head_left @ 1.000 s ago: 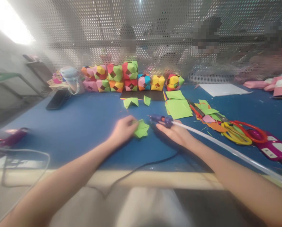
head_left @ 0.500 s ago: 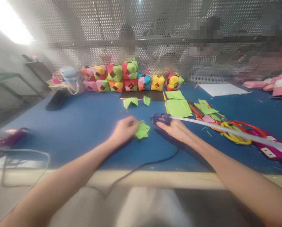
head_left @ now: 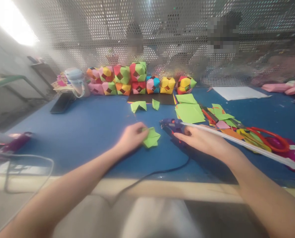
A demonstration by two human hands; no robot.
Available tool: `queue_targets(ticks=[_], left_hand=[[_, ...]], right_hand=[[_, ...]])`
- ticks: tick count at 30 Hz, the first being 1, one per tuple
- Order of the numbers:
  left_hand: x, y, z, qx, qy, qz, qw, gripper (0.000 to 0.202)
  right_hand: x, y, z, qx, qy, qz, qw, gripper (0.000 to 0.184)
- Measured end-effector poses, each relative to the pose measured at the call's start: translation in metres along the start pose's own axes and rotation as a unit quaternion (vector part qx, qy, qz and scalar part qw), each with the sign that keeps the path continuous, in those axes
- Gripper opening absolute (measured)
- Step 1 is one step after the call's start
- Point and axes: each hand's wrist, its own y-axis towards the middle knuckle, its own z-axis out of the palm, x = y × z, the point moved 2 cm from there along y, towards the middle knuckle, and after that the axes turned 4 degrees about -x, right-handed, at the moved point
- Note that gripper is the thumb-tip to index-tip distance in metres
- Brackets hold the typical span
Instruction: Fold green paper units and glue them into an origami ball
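Note:
My left hand (head_left: pixel 133 136) rests on the blue table and pinches a folded light-green paper piece (head_left: pixel 152 137), pointed at its edges, between thumb and fingers. To its right is a dark blue hot glue gun (head_left: pixel 171 123) with red parts and a long pale glue stick running out of its back. My right hand (head_left: pixel 203 138) is at the gun's handle, thumb lying across it and fingers curled behind; the grip looks loose and is partly hidden. Two more folded green pieces, a wider one (head_left: pixel 138 106) and a small one (head_left: pixel 155 104), lie farther back.
Behind are several multicoloured paper balls (head_left: pixel 138 72), dark sheets (head_left: pixel 151 98) and green paper squares (head_left: pixel 190 113). Red-handled scissors (head_left: pixel 268 137) lie among scraps at right. At left are a phone (head_left: pixel 61 102) and a cup (head_left: pixel 76 82). A cord (head_left: pixel 157 172) crosses the front edge.
My right hand has slid back to the right along the glue gun, its thumb now lower on the handle. The left hand still holds the green paper piece. The view has shifted slightly.

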Motion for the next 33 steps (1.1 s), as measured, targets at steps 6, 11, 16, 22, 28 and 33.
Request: queue_targets(ticks=[6,11,16,22,28,33], left_hand=[[-0.001,-0.001,0.001,0.005,0.004,0.007,1.0,0.02],[-0.002,-0.002,0.001,0.01,0.005,0.008,1.0,0.02],[-0.006,-0.004,0.003,0.019,-0.003,0.014,1.0,0.022],[-0.015,-0.011,0.005,0.054,-0.04,0.026,0.997,0.022],[-0.018,-0.015,0.008,0.083,-0.072,0.028,0.994,0.019],[-0.019,-0.016,0.009,0.089,-0.085,0.018,0.992,0.019]], right_hand=[[-0.001,-0.004,-0.002,-0.034,0.003,-0.022,0.999,0.049],[0.002,-0.01,-0.004,-0.056,0.042,-0.041,0.997,0.048],[0.014,-0.013,0.004,-0.006,0.17,-0.079,0.982,0.031],[0.02,-0.014,0.007,-0.029,0.269,-0.075,0.96,0.022],[0.029,-0.019,0.01,-0.001,0.284,-0.116,0.952,0.018],[0.034,-0.019,0.015,-0.016,0.291,-0.13,0.948,0.013]])
